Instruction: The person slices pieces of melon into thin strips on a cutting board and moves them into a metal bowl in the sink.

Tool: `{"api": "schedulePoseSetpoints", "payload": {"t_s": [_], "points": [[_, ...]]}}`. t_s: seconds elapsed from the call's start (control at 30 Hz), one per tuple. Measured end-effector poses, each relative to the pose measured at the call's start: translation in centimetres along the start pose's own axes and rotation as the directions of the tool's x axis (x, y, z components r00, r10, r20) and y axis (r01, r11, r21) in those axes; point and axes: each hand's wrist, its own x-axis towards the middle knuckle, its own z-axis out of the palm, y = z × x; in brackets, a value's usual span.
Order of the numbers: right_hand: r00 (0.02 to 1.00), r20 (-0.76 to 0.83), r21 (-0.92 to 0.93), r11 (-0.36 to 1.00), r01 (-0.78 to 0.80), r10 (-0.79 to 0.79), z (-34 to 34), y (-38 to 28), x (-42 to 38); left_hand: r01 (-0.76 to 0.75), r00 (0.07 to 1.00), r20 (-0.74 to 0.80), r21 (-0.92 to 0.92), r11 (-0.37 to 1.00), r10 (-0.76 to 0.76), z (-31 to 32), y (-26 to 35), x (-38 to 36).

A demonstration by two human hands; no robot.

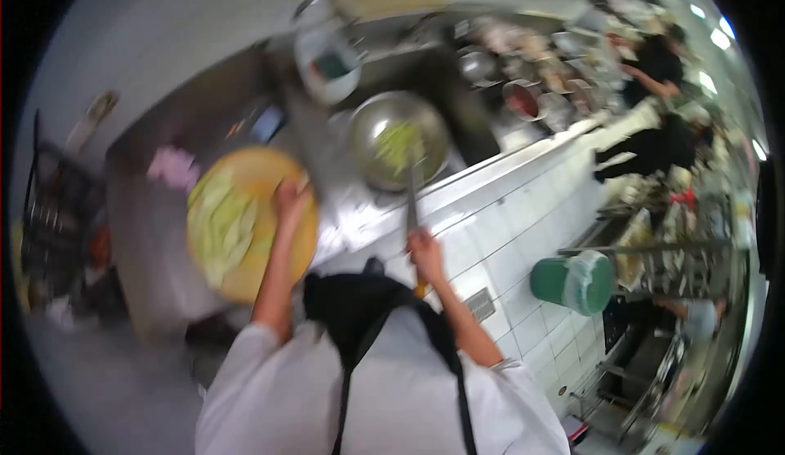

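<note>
The fingers of our right hand [425, 252] were closed around a knife [412, 201], its blade reaching over the near rim of a metal bowl [365, 126] of chopped greens [396, 146], beside the front edge of the steel desk [143, 242]. Our left hand [289, 199] lay on the right side of a round cutting board [255, 161]; blur hid how spread its fingers were. Pale vegetable slices [221, 226] covered the board's left half, towards the desk's front-left corner. We judged them light, crisp and slippery, best gathered from beneath; the stiff knife belonged by its handle.
</note>
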Motion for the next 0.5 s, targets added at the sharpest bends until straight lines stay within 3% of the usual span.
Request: {"api": "schedulePoseSetpoints", "payload": {"t_s": [0.03, 0.07, 0.1, 0.13, 0.17, 0.23, 0.33, 0.37, 0.4, 0.43, 0.47, 0.5], "points": [[1.000, 0.010, -0.019, 0.999, 0.027, -0.027, -0.8, 0.8, 0.3, -0.111, 0.994, -0.001, 0.050, 0.993, 0.111, 1.8, 0.5, 2.1], [0.999, -0.009, 0.005, 0.999, 0.036, -0.036, -1.2, 0.7, 0.3, -0.156, 0.988, -0.031, -0.312, 0.937, 0.154, 3.5, 3.4, 3.2], [0.999, -0.008, 0.037, 0.998, 0.047, -0.047, -1.7, 0.9, 0.6, -0.057, 0.987, 0.122, -0.351, 0.935, 0.106, 3.9, 6.6, 4.6], [0.999, -0.028, 0.071, 0.996, 0.047, -0.045, -1.8, 0.5, 0.7, -0.003, 0.984, 0.148, -0.545, 0.838, 0.100, 5.4, 8.1, 5.7], [0.998, -0.050, 0.100, 0.994, 0.047, -0.042, -2.1, 0.4, 0.7, -0.067, 0.986, 0.134, -0.245, 0.967, 0.102, 5.0, 10.0, 6.4], [0.996, -0.058, 0.092, 0.993, 0.068, -0.063, -2.2, 1.5, 1.1, -0.301, 0.949, -0.098, -0.010, 0.954, 0.299, 2.7, 11.4, 5.1], [0.992, 0.032, 0.116, 0.987, 0.115, -0.119, -1.4, -0.6, 0.5, -0.203, 0.944, -0.203, 0.256, 0.945, 0.258, -4.5, 9.0, 1.4], [0.989, 0.055, 0.106, 0.986, 0.131, -0.137, -1.2, -1.2, 0.2, -0.164, 0.917, -0.332, 0.189, 0.968, 0.220, -6.6, 6.5, -0.4], [0.987, 0.084, 0.079, 0.988, 0.131, -0.137, -0.8, -1.1, 0.2, -0.022, 0.917, -0.362, 0.367, 0.930, 0.165, -9.0, 2.8, -1.4], [0.979, 0.121, 0.048, 0.986, 0.159, -0.163, -0.2, -0.8, 0.6, 0.083, 0.893, -0.449, 0.238, 0.968, 0.033, -10.6, 0.5, -3.7], [0.969, 0.160, 0.015, 0.982, 0.188, -0.188, 0.4, -0.5, 0.5, 0.229, 0.888, -0.455, 0.323, 0.918, -0.061, -11.9, -4.0, -5.3], [0.956, 0.201, -0.018, 0.975, 0.223, -0.215, 1.1, -0.5, 0.5, 0.372, 0.910, -0.333, 0.392, 0.841, -0.247, -12.8, -5.6, -7.3]]}}
